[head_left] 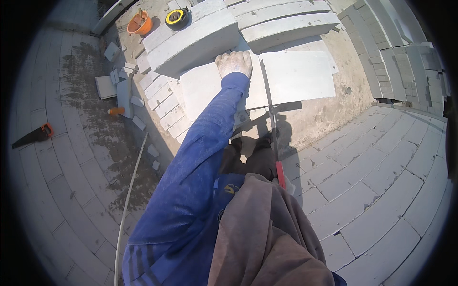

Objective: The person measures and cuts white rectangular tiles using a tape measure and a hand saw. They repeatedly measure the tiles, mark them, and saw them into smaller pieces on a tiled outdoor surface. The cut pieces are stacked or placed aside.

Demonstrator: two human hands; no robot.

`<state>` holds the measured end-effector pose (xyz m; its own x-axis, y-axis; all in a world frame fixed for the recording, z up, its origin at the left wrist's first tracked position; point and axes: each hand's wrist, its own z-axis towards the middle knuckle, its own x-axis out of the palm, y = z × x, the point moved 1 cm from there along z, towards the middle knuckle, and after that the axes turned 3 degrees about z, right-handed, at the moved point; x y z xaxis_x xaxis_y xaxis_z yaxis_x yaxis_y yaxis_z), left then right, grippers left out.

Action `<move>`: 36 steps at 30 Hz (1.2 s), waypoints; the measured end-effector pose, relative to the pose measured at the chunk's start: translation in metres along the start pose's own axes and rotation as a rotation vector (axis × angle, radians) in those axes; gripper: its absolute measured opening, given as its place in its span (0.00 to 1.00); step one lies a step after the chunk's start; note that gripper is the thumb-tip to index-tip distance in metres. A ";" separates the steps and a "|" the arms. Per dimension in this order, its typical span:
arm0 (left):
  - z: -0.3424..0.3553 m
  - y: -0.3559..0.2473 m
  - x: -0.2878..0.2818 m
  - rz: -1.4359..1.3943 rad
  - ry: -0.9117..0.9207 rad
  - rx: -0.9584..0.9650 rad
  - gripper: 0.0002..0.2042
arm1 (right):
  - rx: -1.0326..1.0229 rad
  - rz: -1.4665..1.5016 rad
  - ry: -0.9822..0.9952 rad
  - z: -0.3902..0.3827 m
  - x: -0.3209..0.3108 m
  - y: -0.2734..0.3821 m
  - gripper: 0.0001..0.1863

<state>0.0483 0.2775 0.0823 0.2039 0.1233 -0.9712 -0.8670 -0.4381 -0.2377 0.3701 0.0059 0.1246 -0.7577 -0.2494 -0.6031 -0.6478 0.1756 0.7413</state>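
Note:
My left hand (pixel 234 64), in a pale glove, grips the top of a white block (pixel 200 90) with fingers curled at its far side. A long hand saw (pixel 268 102) stands in the line between that block and a white piece (pixel 298 76) to its right. Its red handle (pixel 280 174) is low at the right of my body, where my right hand (pixel 289 187) holds it, mostly hidden by brown cloth. Behind my left hand lies a larger white block (pixel 191 40).
An orange bucket (pixel 138 26) and yellow tape measure (pixel 177 18) sit at the back left. Another saw (pixel 31 136), an orange object (pixel 116 111) and block offcuts (pixel 138 121) lie left, beside a pale hose (pixel 128 200). Stacked blocks (pixel 391 66) line the back right.

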 end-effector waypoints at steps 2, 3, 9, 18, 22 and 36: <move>0.000 0.001 0.002 0.020 0.004 0.001 0.25 | 0.004 0.009 0.001 0.002 0.001 0.005 0.13; 0.001 0.002 0.002 0.035 0.013 0.012 0.25 | 0.042 0.030 0.016 0.010 0.003 0.009 0.13; 0.002 0.001 0.000 -0.011 -0.013 0.041 0.26 | -0.225 0.168 -0.031 0.052 0.010 0.033 0.13; 0.000 0.000 -0.009 -0.035 -0.010 0.018 0.27 | -0.095 0.070 0.057 0.059 0.005 0.043 0.12; 0.001 0.000 -0.010 -0.065 -0.033 0.051 0.28 | -0.257 0.162 -0.013 0.069 0.005 0.059 0.11; 0.002 0.001 -0.006 -0.019 0.044 0.045 0.26 | -0.061 0.041 0.023 0.052 0.005 0.059 0.12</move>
<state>0.0455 0.2785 0.0878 0.2396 0.0915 -0.9666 -0.8822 -0.3951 -0.2561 0.3242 0.0646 0.1501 -0.7811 -0.2647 -0.5655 -0.6098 0.1282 0.7821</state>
